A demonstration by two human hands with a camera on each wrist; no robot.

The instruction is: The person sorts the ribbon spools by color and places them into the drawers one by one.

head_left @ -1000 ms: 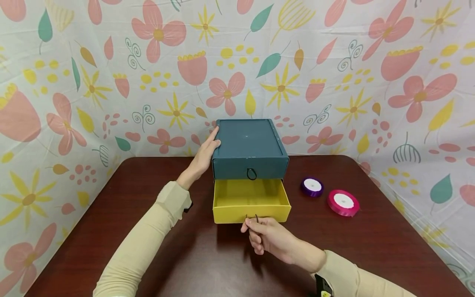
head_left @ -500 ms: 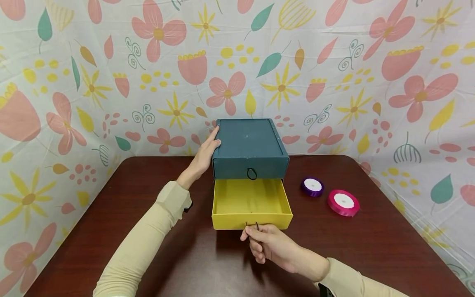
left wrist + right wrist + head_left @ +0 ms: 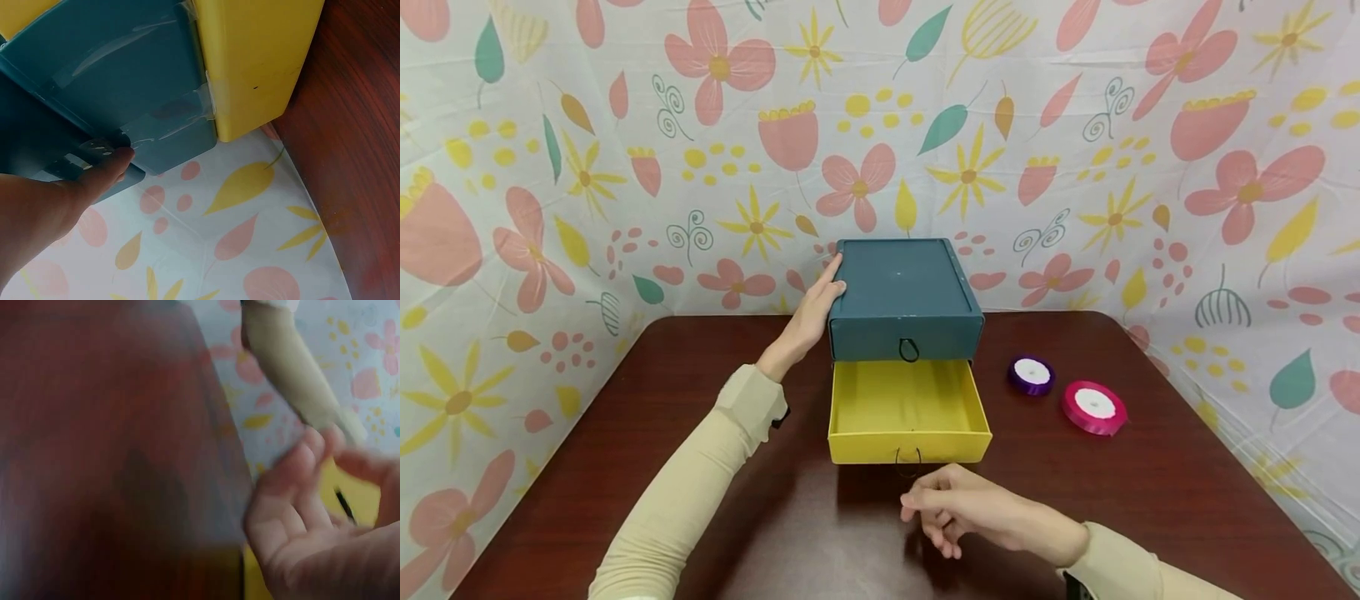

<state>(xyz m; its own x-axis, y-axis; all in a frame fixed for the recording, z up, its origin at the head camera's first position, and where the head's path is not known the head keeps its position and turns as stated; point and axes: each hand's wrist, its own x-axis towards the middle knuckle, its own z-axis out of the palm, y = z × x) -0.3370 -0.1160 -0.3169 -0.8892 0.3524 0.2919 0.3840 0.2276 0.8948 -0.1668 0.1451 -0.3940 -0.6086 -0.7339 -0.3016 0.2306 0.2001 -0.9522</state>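
A two-tier drawer box [image 3: 898,283] with a dark teal upper part stands near the back of the table. Its lower yellow drawer [image 3: 910,447] is pulled out, with bare yellow inside. My left hand [image 3: 808,319] rests along the box's left side, fingers extended; in the left wrist view the thumb lies on the teal wall [image 3: 144,81]. Just in front of the drawer, my right hand [image 3: 973,508] hovers with loosely bent fingers and nothing in them. The thin black loop handle [image 3: 907,462] hangs on the drawer front, apart from the fingers. The upper drawer carries another black loop [image 3: 909,350].
To the right of the box lie a purple ribbon spool [image 3: 1031,376] and a pink ribbon spool [image 3: 1094,407]. All stands on a dark reddish wooden table [image 3: 700,400]. A flower-printed cloth [image 3: 880,125] hangs behind and along the sides.
The yellow drawer has slid a little farther out toward me. My right hand has let go of its loop handle and drawn back to the lower right. My left hand stays put.
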